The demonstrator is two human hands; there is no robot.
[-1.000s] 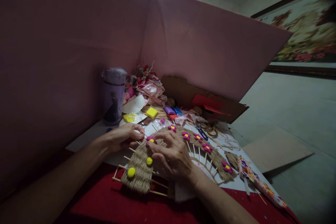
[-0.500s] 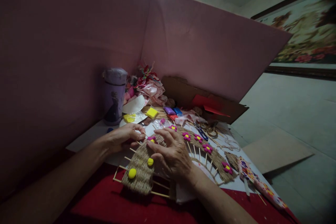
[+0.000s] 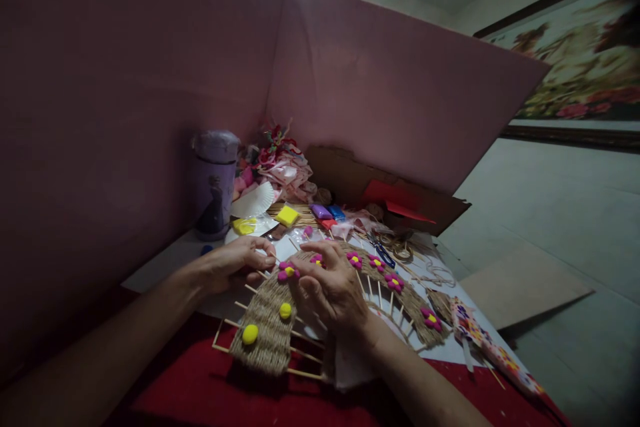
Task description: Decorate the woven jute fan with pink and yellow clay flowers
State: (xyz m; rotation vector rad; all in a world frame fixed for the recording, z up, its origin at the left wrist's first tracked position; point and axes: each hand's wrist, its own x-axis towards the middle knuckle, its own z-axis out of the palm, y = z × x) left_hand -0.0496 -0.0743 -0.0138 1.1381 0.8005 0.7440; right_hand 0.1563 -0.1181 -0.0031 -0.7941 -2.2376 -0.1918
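An arch woven of brown twine point(image 3: 267, 347) over thin wooden sticks lies in front of me. Yellow clay balls point(image 3: 250, 333) sit on its left end, and magenta clay flowers with yellow centres point(image 3: 394, 281) run along its curve. My left hand point(image 3: 245, 259) pinches one of the wooden sticks at the arch's outer edge. My right hand point(image 3: 333, 290) hovers over the arch with fingers apart, its fingertips close to a magenta flower point(image 3: 288, 271); whether they touch it I cannot tell. Part of the arch is hidden under this hand.
At the back left stands a purple tumbler point(image 3: 216, 183). Clay packets, yellow point(image 3: 287, 215) and purple point(image 3: 320, 211), lie behind the arch. Blue-handled scissors point(image 3: 383, 250) are at right, with a floral-wrapped piece point(image 3: 495, 347) beyond. Pink panels point(image 3: 400, 87) rise behind the table.
My right hand has drawn slightly right and its fingers have bent, uncovering more of the flower beside them and another flower behind. My left hand keeps its pinch.
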